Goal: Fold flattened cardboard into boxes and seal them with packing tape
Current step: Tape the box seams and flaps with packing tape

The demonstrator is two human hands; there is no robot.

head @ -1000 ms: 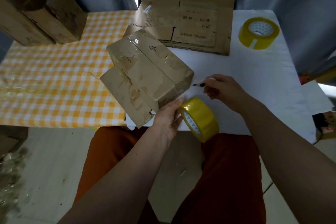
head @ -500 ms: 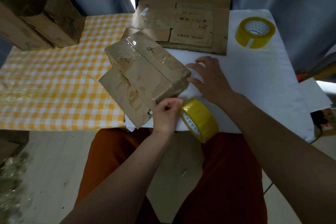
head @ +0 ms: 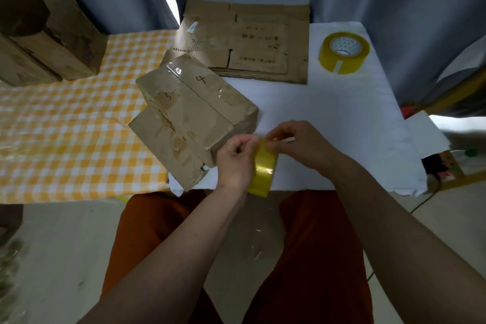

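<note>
Two boxes marked 3 [head: 181, 123] and 4 [head: 210, 92] lie folded and taped on the desk [head: 342, 118], while flattened cardboard [head: 247, 42] waits behind them (unfolded, so work remains, I judge). At the near edge, the left hand [head: 234, 158] grips the tape roll [head: 263, 168] and the right hand [head: 299, 142] pinches its top, probably seeking the free end.

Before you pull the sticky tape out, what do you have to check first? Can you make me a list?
1. Roll held: left hand grips the tape roll. Ok.
2. Tape end found: right hand pinches at the roll's top edge; whether the end is lifted, cannot tell.
3. Box folded: yes, sitting beside the hands. Ok.
4. Top seam: shiny tape already covers it. Ok.
5. End facing the hands: flaps look loose, no tape seen. Not ok.
6. Spare roll on the white cloth. Ok.
</note>
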